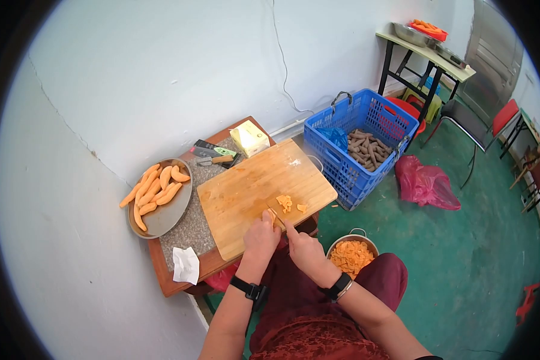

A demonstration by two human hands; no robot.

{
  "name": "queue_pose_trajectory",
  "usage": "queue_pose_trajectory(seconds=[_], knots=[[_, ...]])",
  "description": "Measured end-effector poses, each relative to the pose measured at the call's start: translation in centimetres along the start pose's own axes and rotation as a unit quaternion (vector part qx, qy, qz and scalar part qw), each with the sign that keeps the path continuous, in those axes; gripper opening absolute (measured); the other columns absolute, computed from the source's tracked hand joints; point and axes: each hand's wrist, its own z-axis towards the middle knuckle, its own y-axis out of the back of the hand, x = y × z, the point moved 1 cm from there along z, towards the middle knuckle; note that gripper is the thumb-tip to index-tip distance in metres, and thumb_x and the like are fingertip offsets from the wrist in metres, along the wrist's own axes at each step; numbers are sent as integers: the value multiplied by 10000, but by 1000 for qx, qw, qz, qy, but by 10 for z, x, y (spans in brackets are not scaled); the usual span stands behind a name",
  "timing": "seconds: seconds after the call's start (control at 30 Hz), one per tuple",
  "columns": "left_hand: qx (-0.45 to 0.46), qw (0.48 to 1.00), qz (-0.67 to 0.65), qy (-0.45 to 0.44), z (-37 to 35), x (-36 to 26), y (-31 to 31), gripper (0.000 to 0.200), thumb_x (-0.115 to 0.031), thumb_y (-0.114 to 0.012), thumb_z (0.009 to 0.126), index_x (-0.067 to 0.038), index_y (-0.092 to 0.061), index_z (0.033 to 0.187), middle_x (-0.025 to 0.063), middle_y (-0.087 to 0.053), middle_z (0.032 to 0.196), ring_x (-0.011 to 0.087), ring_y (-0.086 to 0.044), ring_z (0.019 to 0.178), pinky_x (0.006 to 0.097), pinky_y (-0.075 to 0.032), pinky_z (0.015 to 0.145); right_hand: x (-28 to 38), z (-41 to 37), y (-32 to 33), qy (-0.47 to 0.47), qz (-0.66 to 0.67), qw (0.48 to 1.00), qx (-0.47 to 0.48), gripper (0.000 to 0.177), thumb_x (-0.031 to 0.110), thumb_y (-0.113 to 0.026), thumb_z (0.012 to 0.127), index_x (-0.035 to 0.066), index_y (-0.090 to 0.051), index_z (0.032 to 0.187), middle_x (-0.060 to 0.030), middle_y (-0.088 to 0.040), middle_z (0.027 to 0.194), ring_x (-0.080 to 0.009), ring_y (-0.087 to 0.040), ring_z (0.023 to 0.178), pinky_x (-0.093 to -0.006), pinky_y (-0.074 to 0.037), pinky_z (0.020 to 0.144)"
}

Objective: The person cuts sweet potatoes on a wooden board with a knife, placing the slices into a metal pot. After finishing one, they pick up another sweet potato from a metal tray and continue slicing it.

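Observation:
On the wooden cutting board (246,186), my left hand (261,239) has its fingers closed on a peeled orange sweet potato (272,217), mostly covered by the fingers. My right hand (309,252) grips a knife (277,216), whose narrow blade meets the sweet potato near the board's front edge. Just beyond the blade lie cut sweet potato pieces (285,203). To the right below the board, a metal pot (375,247) holds many more cut orange pieces (351,257). At the left, several whole peeled sweet potatoes rest on an oval metal tray (173,217).
A small table (207,264) carries the board, a crumpled paper (186,266), a wooden-handled peeler (215,160) and a yellow-white box (249,138). A blue crate (342,174) of unpeeled roots and a pink plastic bag (426,185) stand right. Behind is another table (423,53).

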Motion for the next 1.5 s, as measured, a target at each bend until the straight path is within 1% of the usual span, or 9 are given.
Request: queue_pose_trajectory(seconds=[0.1, 0.2, 0.6, 0.7, 0.8, 1.0, 1.2, 1.3, 1.5], knots=[[12, 1000, 1, 8, 1, 0, -2, 361, -239, -646, 786, -40, -501, 1050, 217, -637, 817, 386, -663, 713, 468, -553, 604, 6, -6, 5, 32, -72, 997, -12, 531, 65, -535, 813, 55, -476, 1341, -145, -597, 656, -272, -629, 526, -370, -529, 468], [7, 1000, -7, 10, 1, -2, 1, 350, -229, -640, 788, -39, -504, 1048, 217, -636, 815, 391, -658, 708, 475, -549, 601, 11, -10, 12, 27, -94, 995, 3, 540, 60, -539, 799, 59, -480, 1335, -131, -596, 662, -262, -631, 531, -358, -528, 463], [-17, 999, -16, -27, 2, 3, -3, 341, -226, -643, 807, -48, -503, 1062, 213, -634, 817, 386, -653, 690, 476, -540, 584, 8, 17, -4, 32, -85, 995, 37, 465, 75, -533, 832, 20, -479, 1290, -150, -640, 719, -266, -667, 600, -355, -545, 480], [-11, 1000, 0, -13, 1, -3, 3, 323, -234, -640, 814, -55, -510, 1049, 213, -634, 816, 385, -652, 688, 474, -537, 577, 4, 31, -15, 24, -92, 994, 52, 453, 83, -523, 847, 21, -470, 1293, -158, -655, 724, -260, -676, 609, -364, -550, 494], [3, 1000, -8, -1, 3, 2, -2, 309, -238, -641, 809, -60, -517, 1030, 213, -634, 815, 383, -653, 691, 476, -536, 578, 1, 38, -22, 44, -88, 995, 34, 442, 87, -511, 858, 19, -470, 1293, -158, -657, 701, -271, -674, 600, -387, -550, 501], [2, 1000, 3, -2, 2, 1, -1, 347, -231, -645, 787, -54, -525, 1060, 208, -636, 806, 381, -658, 707, 474, -541, 589, -14, 29, -23, 17, 50, 999, -1, 415, 93, -516, 881, 23, -487, 1289, -185, -634, 694, -329, -653, 614, -421, -527, 509], [8, 1000, -10, 4, 2, 1, -2, 377, -223, -648, 773, -32, -522, 1072, 215, -639, 817, 384, -659, 717, 475, -546, 604, 5, 3, 5, 16, -8, 1000, 6, 450, 77, -520, 847, 39, -481, 1294, -163, -620, 666, -321, -641, 542, -404, -538, 481], [1, 1000, -11, 9, 1, -2, 2, 382, -219, -650, 767, -34, -523, 1076, 216, -641, 822, 388, -657, 716, 475, -546, 606, 4, -2, 4, 19, -30, 999, -2, 487, 65, -530, 826, 37, -472, 1309, -151, -614, 658, -304, -642, 543, -391, -538, 476], [-19, 1000, -18, -2, 1, 0, -2, 400, -206, -659, 759, -47, -527, 1101, 215, -640, 824, 390, -656, 717, 476, -546, 606, 7, -4, 8, 23, -39, 998, 32, 556, 45, -539, 793, 19, -445, 1341, -156, -618, 671, -288, -650, 567, -374, -540, 477]])
